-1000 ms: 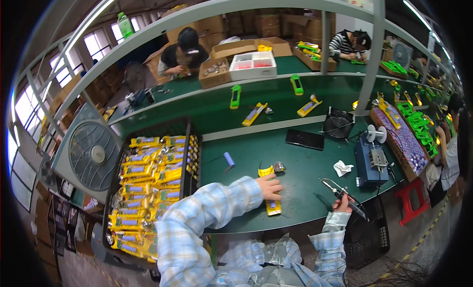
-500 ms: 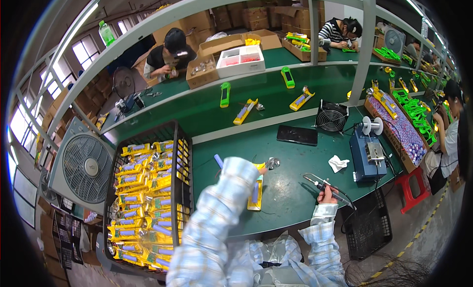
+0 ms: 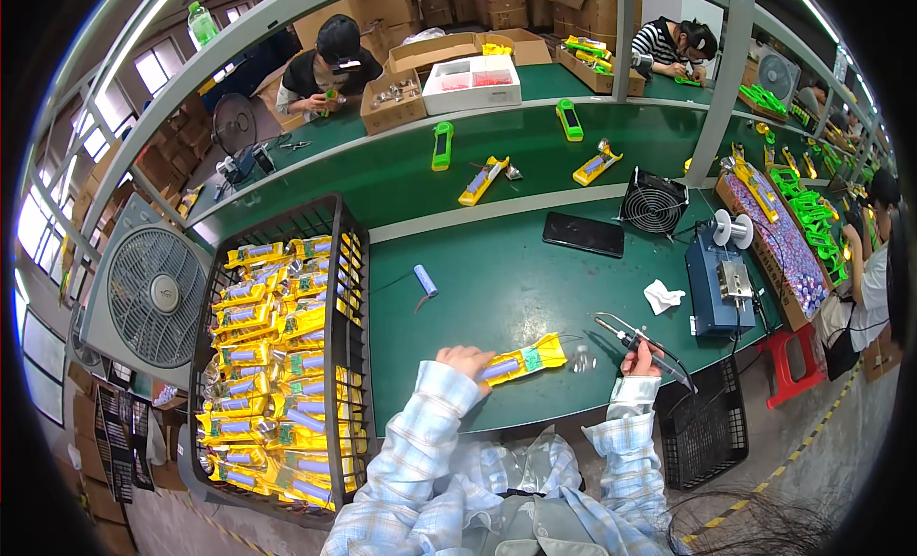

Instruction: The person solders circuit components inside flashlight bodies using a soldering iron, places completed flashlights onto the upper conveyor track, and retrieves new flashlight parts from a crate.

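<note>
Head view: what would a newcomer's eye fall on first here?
Probably the black plastic crate on the left, packed with yellow housings carrying bluish battery cells. Next, at the front of the green workbench, the left hand touches the left end of a single yellow housing, while the right hand holds a soldering iron. The red stool stands out at right.

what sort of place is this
Probably an electronics assembly workshop: the right hand holds a soldering iron, a black plastic crate is full of yellow casings with cylindrical cells, and two co-workers bend over the bench opposite.
</note>
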Demonstrator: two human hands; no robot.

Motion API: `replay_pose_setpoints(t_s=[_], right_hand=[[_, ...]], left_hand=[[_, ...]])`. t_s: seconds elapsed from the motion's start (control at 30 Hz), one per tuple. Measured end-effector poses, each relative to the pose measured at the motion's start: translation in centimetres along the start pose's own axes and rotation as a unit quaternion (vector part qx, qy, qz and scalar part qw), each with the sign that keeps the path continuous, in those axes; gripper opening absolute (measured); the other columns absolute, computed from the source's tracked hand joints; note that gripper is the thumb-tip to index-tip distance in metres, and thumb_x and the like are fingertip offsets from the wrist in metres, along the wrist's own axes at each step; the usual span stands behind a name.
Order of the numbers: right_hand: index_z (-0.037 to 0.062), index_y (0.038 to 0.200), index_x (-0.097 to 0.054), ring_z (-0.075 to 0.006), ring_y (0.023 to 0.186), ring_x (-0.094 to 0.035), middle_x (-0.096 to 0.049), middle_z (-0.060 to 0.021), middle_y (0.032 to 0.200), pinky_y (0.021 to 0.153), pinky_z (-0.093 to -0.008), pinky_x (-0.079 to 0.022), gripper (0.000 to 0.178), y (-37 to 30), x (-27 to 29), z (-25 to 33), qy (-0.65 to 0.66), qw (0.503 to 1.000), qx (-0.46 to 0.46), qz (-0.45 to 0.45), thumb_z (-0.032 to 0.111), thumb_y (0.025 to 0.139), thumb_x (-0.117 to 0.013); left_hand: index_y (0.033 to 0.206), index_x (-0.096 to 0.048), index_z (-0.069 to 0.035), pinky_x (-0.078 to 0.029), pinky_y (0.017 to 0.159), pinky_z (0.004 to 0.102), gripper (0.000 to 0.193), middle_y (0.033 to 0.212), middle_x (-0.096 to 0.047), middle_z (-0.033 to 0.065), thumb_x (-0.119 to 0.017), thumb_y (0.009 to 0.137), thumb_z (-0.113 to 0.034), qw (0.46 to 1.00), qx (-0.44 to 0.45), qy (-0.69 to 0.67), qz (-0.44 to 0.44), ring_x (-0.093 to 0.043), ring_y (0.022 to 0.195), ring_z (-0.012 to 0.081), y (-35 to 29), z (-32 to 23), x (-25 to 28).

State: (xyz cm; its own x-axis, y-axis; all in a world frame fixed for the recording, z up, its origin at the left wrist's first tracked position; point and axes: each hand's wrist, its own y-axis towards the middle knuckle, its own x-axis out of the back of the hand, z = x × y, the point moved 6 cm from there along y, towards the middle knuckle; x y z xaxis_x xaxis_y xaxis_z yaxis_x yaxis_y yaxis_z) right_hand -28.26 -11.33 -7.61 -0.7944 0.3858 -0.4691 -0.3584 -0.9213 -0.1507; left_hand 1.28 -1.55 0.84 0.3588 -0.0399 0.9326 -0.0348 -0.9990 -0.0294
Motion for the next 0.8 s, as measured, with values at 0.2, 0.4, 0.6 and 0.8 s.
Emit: replay_pose_setpoints(t_s=[0.2, 0.4, 0.6, 0.8], right_hand=[[0.0091, 0.097, -0.055, -0.0060, 0.046, -0.043, -0.053, -0.0020, 0.063, 0.041, -0.0185, -0.033, 0.012, -0.4, 0.0, 0.4, 0.008, 1.000, 0.000, 0.002, 0.018, 0.089, -0.058], [0.0092, 0.097, -0.055, -0.0057, 0.044, -0.043, -0.052, -0.0012, 0.062, 0.040, -0.0184, -0.032, 0.014, -1.3, -0.2, 0.9, -0.029, 0.999, -0.011, 0.007, 0.020, 0.089, -0.057], [0.0077, 0.096, -0.055, -0.0067, 0.043, -0.042, -0.052, -0.0021, 0.061, 0.039, -0.0200, -0.031, 0.016, -2.3, -1.0, 1.5, -0.035, 0.999, -0.008, 0.024, 0.021, 0.088, -0.057], [0.0077, 0.096, -0.054, -0.0073, 0.043, -0.042, -0.051, -0.0026, 0.059, 0.039, -0.0206, -0.032, 0.015, -3.0, -2.4, 2.4, -0.020, 0.998, -0.002, 0.066, 0.020, 0.088, -0.058]], left_hand=[[0.108, -0.065, -0.015, -0.031, 0.098, 0.0405, 0.034, 0.112, -0.063, 0.0029, -0.064, 0.074, -0.016, 0.989, -0.001, -0.069, -0.127, -0.056, 0.106, 0.0217, -0.1, -0.3, -1.0], [0.089, -0.070, -0.015, -0.026, 0.101, 0.0432, 0.012, 0.100, -0.068, 0.0004, -0.066, 0.080, -0.021, 0.962, 0.004, -0.193, -0.193, -0.057, 0.107, 0.0182, 0.6, -0.8, -1.7], [0.081, -0.071, -0.016, -0.025, 0.100, 0.0446, 0.011, 0.088, -0.067, -0.0021, -0.070, 0.076, -0.025, 0.960, -0.018, -0.221, -0.173, -0.057, 0.097, 0.0167, 1.6, -1.0, -1.8], [0.074, -0.070, -0.017, -0.026, 0.099, 0.0453, 0.012, 0.083, -0.064, -0.0037, -0.073, 0.071, -0.029, 0.961, -0.026, -0.220, -0.168, -0.055, 0.093, 0.0162, 2.3, -1.2, -1.8]])
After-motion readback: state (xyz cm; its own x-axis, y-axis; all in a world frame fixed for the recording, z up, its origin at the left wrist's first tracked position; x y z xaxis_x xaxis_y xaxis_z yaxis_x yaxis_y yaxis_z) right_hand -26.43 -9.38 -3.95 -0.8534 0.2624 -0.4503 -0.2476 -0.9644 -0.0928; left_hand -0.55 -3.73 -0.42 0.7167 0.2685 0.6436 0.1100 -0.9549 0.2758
